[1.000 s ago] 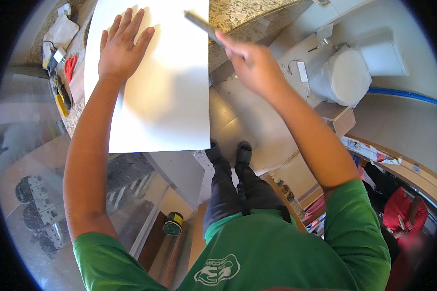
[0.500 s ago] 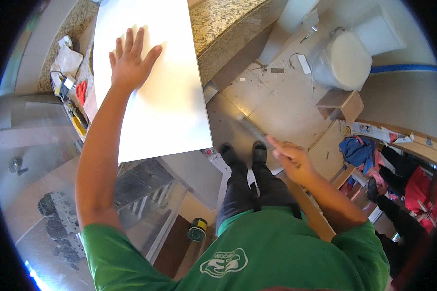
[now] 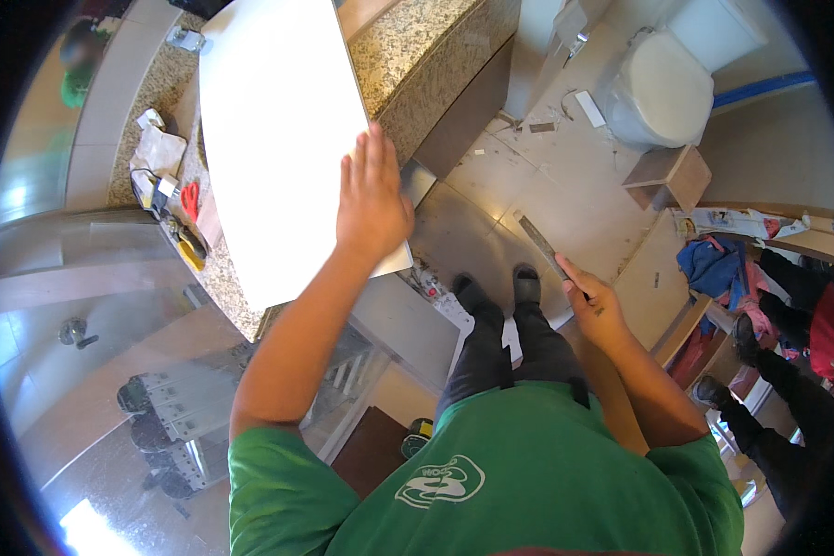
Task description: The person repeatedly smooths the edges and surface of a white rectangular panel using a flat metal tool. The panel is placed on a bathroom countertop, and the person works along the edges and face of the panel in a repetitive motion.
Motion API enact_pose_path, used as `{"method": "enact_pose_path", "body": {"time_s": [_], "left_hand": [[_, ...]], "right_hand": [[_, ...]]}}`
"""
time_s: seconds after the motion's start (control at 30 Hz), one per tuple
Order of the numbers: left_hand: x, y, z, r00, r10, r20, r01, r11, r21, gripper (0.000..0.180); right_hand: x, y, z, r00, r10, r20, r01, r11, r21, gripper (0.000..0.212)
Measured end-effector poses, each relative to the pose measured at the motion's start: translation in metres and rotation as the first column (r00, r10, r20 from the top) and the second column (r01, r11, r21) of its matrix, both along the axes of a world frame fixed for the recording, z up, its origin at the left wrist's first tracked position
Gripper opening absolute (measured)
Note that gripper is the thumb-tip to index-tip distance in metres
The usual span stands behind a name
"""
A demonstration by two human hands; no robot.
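A large white panel (image 3: 278, 157) lies across the granite countertop (image 3: 426, 56). My left hand (image 3: 372, 199) rests at the panel's right-hand edge, its fingers stretched out flat and holding nothing. In my right hand (image 3: 591, 301) is a long, narrow grey flat file (image 3: 539, 243), gripped at its near end. The file points away to the left over the floor, apart from the panel. My palm hides part of the panel's edge.
Red scissors (image 3: 190, 200), yellow-handled pliers (image 3: 191, 250) and a cloth (image 3: 159, 150) lie on the counter left of the panel. A toilet (image 3: 665, 88) stands at the back right, near a small wooden box (image 3: 669, 178). Another person's legs (image 3: 760, 435) show at the right.
My left hand has slid from the panel's upper middle to its right-hand edge. The file, blurred before, now shows clearly in my right hand. The whole view has shifted slightly.
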State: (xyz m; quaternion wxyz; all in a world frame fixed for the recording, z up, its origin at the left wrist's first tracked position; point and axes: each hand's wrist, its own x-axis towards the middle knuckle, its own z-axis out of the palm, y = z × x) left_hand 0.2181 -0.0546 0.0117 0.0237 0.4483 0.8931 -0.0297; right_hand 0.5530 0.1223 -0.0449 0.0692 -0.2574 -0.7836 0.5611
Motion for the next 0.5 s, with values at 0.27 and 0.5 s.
{"method": "enact_pose_path", "body": {"time_s": [0.27,0.5], "left_hand": [[0.052,-0.047,0.024,0.942,-0.221,0.251,0.224,0.974,0.017,0.054],[-0.068,0.025,0.006,0.991,-0.016,-0.131,-0.001,0.992,-0.126,0.077]], "right_hand": [[0.010,-0.002,0.007,0.999,-0.036,-0.031,0.034,0.998,-0.061,0.043],[0.015,-0.001,0.021,0.998,-0.064,-0.018,0.064,0.998,-0.013,0.042]]}}
